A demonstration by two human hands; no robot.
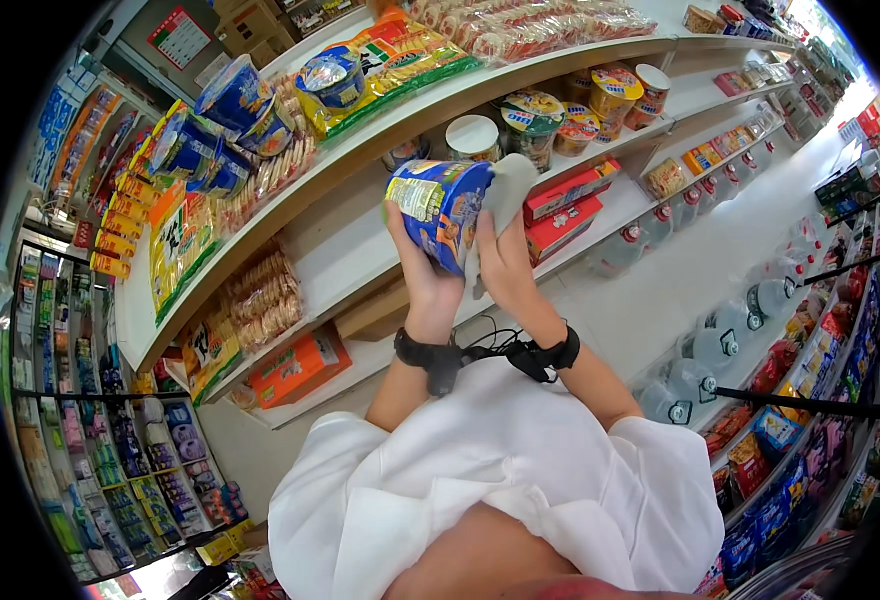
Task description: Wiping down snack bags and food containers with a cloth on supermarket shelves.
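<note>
A blue instant noodle tub (447, 206) is held tilted in front of the shelf, a pale printed panel on its side facing up. My left hand (428, 281) grips it from the near left, fingers partly hidden beneath it. My right hand (506, 259) holds a grey cloth (511, 184) against the tub's right end. Just behind, a white-lidded tub (473, 137) and a green noodle tub (532, 120) stand on the middle shelf (342, 225).
Stacked blue noodle tubs (233, 97) and a yellow noodle bag (387, 64) occupy the top shelf. Red boxes (567, 210) lie below right. Large water bottles (710, 352) line the floor at right. An orange box (301, 367) sits on the bottom shelf.
</note>
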